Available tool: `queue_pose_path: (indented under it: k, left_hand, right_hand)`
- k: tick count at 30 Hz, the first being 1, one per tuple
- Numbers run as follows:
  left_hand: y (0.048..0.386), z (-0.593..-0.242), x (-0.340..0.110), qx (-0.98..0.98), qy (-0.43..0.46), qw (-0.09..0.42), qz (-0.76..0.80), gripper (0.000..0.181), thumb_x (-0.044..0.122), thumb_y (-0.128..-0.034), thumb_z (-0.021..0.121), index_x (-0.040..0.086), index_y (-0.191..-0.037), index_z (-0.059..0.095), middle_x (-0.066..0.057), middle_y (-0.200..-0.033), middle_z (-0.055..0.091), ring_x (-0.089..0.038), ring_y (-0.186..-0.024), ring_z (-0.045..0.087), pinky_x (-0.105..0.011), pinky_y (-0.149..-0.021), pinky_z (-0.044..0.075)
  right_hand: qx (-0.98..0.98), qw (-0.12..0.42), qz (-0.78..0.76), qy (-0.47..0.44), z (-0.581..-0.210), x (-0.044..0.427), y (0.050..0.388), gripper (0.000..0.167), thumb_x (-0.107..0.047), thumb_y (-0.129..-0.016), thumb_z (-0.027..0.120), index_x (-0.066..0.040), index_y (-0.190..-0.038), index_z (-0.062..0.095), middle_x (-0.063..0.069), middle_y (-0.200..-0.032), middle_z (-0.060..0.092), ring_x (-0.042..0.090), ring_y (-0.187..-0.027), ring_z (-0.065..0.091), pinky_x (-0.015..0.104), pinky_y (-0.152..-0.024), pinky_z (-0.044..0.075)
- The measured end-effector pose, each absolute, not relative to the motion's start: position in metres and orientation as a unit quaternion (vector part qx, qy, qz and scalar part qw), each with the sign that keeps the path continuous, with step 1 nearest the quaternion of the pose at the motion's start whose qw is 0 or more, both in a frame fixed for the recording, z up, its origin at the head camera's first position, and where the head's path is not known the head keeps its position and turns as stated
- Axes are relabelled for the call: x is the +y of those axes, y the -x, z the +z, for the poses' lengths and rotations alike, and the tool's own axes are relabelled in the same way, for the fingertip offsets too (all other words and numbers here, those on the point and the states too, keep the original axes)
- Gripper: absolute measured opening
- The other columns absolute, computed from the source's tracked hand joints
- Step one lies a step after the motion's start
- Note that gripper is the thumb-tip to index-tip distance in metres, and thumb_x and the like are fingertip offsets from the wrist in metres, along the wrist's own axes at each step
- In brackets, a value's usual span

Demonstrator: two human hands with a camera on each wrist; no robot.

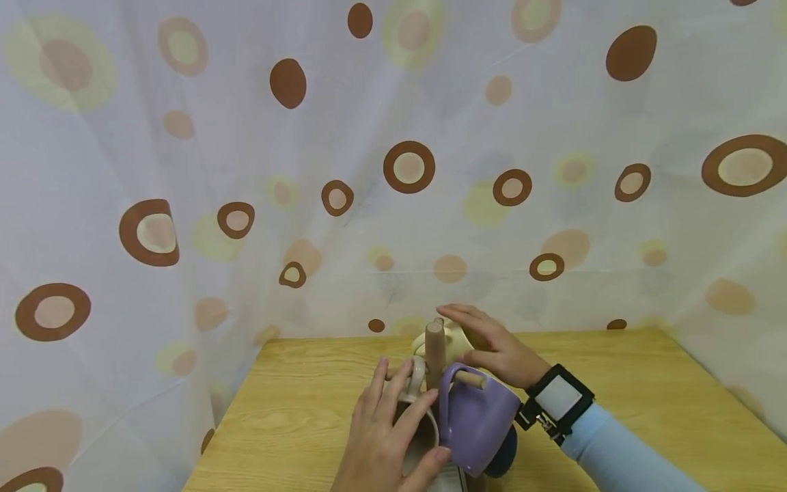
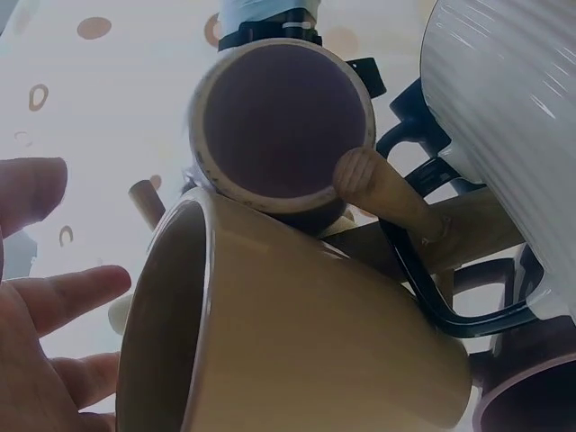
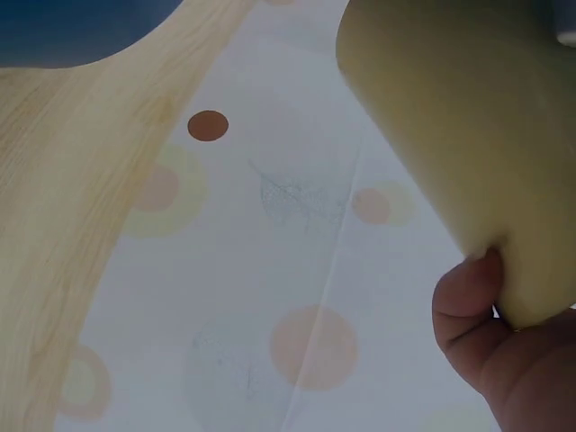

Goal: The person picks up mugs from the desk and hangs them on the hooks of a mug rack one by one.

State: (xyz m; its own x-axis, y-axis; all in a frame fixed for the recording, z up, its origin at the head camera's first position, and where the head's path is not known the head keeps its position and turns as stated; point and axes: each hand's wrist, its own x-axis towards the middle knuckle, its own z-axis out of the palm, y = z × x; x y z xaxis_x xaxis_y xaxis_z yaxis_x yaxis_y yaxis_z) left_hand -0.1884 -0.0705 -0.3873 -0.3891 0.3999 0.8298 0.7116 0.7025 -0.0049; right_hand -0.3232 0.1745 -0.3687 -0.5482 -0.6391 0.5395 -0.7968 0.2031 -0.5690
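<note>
A wooden mug tree (image 1: 435, 348) stands on the table with several mugs hung on its pegs. My left hand (image 1: 382, 437) spreads its fingers over a beige mug (image 2: 333, 333) on the near left; in the left wrist view the fingers (image 2: 76, 297) lie beside its mouth. My right hand (image 1: 503, 352) holds a pale yellow mug (image 3: 468, 135) at the back, its thumb (image 3: 472, 288) against the side. Between the hands hangs a purple mug (image 1: 476, 424), tilted, with its handle around a peg (image 1: 467, 378).
A dark blue mug (image 1: 504, 454) shows partly behind the purple one. A white ribbed mug (image 2: 513, 117) with a dark handle hangs low on the near side. The wooden table (image 1: 295, 410) meets a spotted curtain (image 1: 344, 294) at its back edge.
</note>
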Motion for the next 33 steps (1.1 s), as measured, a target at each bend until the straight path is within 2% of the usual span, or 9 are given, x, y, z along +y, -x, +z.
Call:
queue_pose_path:
  k: [5,8,10,15,19,24,27,30,33]
  left_hand:
    - [0.189,-0.389,-0.071,-0.818,0.34,0.431,-0.174,0.05,0.055,-0.0995,0.044,0.019,-0.128,0.064,-0.014,-0.151,0.043,-0.041,-0.142,0.032,-0.061,-0.088,0.047]
    - [0.188,-0.389,-0.071,-0.833,0.326,0.417,-0.161,0.051,0.058,-0.0965,0.048,0.022,-0.129,0.064,-0.013,-0.153,0.041,-0.041,-0.143,0.032,-0.064,-0.086,0.048]
    - [0.188,-0.391,-0.07,-0.842,0.315,0.412,-0.147,0.051,0.06,-0.0944,0.05,0.025,-0.13,0.063,-0.011,-0.154,0.039,-0.041,-0.143,0.031,-0.067,-0.085,0.047]
    - [0.191,-0.396,-0.067,-0.849,0.296,0.425,-0.109,0.05,0.061,-0.0958,0.046,0.028,-0.129,0.064,-0.01,-0.155,0.038,-0.039,-0.144,0.031,-0.069,-0.085,0.046]
    - [0.193,-0.396,-0.067,-0.848,0.292,0.431,-0.096,0.051,0.061,-0.0978,0.04,0.027,-0.126,0.065,-0.009,-0.154,0.041,-0.037,-0.143,0.031,-0.069,-0.085,0.045]
    - [0.195,-0.396,-0.065,-0.849,0.294,0.428,-0.096,0.049,0.06,-0.0958,0.046,0.027,-0.126,0.065,-0.008,-0.154,0.04,-0.037,-0.143,0.032,-0.07,-0.086,0.045]
    - [0.195,-0.395,-0.066,-0.846,0.299,0.429,-0.099,0.048,0.059,-0.0949,0.049,0.027,-0.126,0.065,-0.008,-0.153,0.041,-0.038,-0.143,0.033,-0.07,-0.085,0.045]
    - [0.197,-0.392,-0.068,-0.835,0.317,0.436,-0.112,0.05,0.059,-0.0981,0.043,0.025,-0.127,0.064,-0.011,-0.151,0.043,-0.041,-0.139,0.038,-0.071,-0.082,0.045]
    - [0.199,-0.38,-0.08,-0.835,0.339,0.408,-0.149,0.056,0.06,-0.1001,0.036,0.022,-0.134,0.059,-0.01,-0.153,0.041,-0.043,-0.139,0.037,-0.075,-0.083,0.043]
  right_hand:
    - [-0.782,0.083,0.423,-0.451,-0.37,0.17,0.321,0.069,0.002,-0.09,0.055,-0.015,-0.154,0.033,0.01,-0.159,0.032,0.012,-0.149,0.022,0.053,-0.115,0.028]
    - [-0.776,0.066,0.433,-0.454,-0.37,0.168,0.321,0.069,0.003,-0.09,0.054,-0.014,-0.154,0.032,0.006,-0.159,0.029,0.012,-0.148,0.022,0.05,-0.116,0.029]
    - [-0.775,0.059,0.437,-0.452,-0.372,0.168,0.322,0.069,0.003,-0.091,0.053,-0.013,-0.154,0.03,0.004,-0.16,0.028,0.011,-0.148,0.022,0.052,-0.115,0.029]
    - [-0.783,0.047,0.438,-0.44,-0.374,0.17,0.321,0.066,0.0,-0.094,0.051,-0.012,-0.155,0.029,0.006,-0.161,0.025,0.026,-0.148,0.023,0.068,-0.107,0.029]
    - [-0.792,0.03,0.439,-0.423,-0.372,0.171,0.319,0.064,-0.005,-0.097,0.05,-0.016,-0.156,0.027,0.008,-0.162,0.021,0.038,-0.147,0.021,0.069,-0.106,0.029]
    - [-0.801,0.02,0.44,-0.407,-0.371,0.173,0.32,0.062,-0.013,-0.1,0.052,-0.016,-0.156,0.027,0.009,-0.163,0.019,0.04,-0.148,0.02,0.07,-0.106,0.028]
    - [-0.804,0.018,0.441,-0.399,-0.372,0.173,0.32,0.061,-0.016,-0.101,0.052,-0.02,-0.156,0.027,0.009,-0.163,0.019,0.04,-0.147,0.021,0.071,-0.106,0.028]
    - [-0.804,0.018,0.444,-0.395,-0.373,0.173,0.321,0.06,-0.018,-0.102,0.051,-0.026,-0.156,0.026,0.009,-0.163,0.019,0.041,-0.148,0.02,0.072,-0.105,0.028]
    - [-0.809,0.02,0.443,-0.386,-0.371,0.175,0.322,0.057,-0.021,-0.104,0.047,-0.027,-0.156,0.026,0.008,-0.163,0.02,0.04,-0.148,0.018,0.071,-0.107,0.027]
